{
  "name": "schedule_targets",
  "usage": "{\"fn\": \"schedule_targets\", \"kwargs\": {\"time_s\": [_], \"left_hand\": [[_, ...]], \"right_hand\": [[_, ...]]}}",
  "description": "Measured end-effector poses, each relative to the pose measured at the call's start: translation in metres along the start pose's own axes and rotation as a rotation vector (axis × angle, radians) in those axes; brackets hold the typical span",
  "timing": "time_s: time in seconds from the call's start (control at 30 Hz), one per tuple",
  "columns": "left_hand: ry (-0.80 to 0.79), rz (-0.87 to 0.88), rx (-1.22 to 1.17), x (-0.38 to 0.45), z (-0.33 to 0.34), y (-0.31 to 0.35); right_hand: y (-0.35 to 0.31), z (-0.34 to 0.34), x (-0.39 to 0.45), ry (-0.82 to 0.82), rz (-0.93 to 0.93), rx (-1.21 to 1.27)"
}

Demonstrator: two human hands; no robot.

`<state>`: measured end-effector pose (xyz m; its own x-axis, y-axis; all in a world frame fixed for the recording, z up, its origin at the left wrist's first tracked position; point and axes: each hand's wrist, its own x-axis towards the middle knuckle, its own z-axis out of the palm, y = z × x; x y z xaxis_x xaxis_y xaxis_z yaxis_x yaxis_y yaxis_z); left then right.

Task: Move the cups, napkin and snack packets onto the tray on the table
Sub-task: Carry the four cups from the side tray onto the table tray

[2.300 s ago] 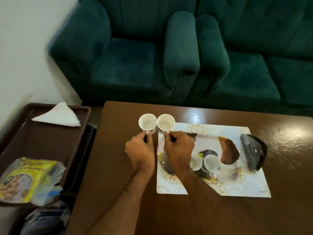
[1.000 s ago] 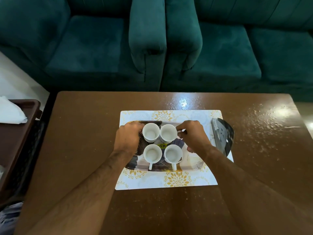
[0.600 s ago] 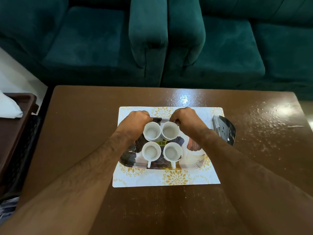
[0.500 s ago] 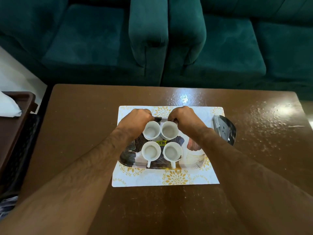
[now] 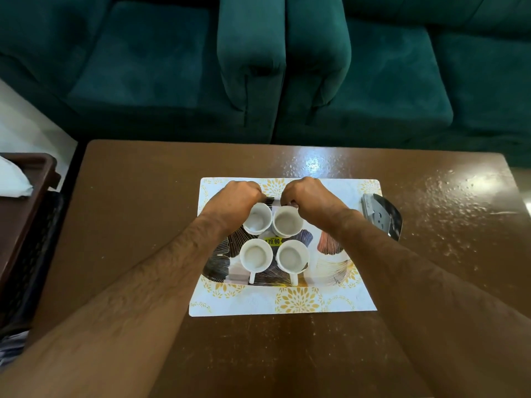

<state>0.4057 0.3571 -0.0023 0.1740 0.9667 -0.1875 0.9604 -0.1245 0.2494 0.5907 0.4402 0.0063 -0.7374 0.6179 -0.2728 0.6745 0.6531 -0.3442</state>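
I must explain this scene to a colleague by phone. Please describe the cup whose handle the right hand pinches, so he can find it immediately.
On the brown table lies a white placemat with yellow flowers, and on it a patterned tray holding four white cups in a square. The wanted cup is in the far row, on the right. Alone among them, its handle is in the right hand.

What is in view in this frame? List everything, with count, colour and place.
Cups: four, white, in a square on the tray.
Tray: one, fan-patterned, on the mat.
Price sticker: one, yellow, on the tray between the cups.
Mat: one, white with gold flowers, mid-table.
Table: one, brown.
Dark object: one, at the mat's right edge.
Napkin: one, white, on the brown side tray.
Sofas: dark green, behind.
Left hand, right hand: at the far cups.
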Motion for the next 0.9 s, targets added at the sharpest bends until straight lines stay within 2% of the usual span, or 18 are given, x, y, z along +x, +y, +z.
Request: {"fn": "schedule_targets", "kwargs": {"time_s": [0.33, 0.73, 0.9], "left_hand": [[0.038, 0.003, -0.019, -0.0006, 0.0041, 0.0027], [0.006, -0.038, -0.038, -0.0016, 0.0034, 0.0022], [0.111, -0.046, -0.034, -0.0081, 0.0063, 0.0010]], "right_hand": [[-0.0007, -0.0030, 0.0011, -0.005, 0.001, -0.038], [-0.0053, -0.0074, -0.0002, -0.041, 0.009, -0.062], [-0.0083, -0.0088, -0.0046, 0.019, 0.057, -0.077]]}}
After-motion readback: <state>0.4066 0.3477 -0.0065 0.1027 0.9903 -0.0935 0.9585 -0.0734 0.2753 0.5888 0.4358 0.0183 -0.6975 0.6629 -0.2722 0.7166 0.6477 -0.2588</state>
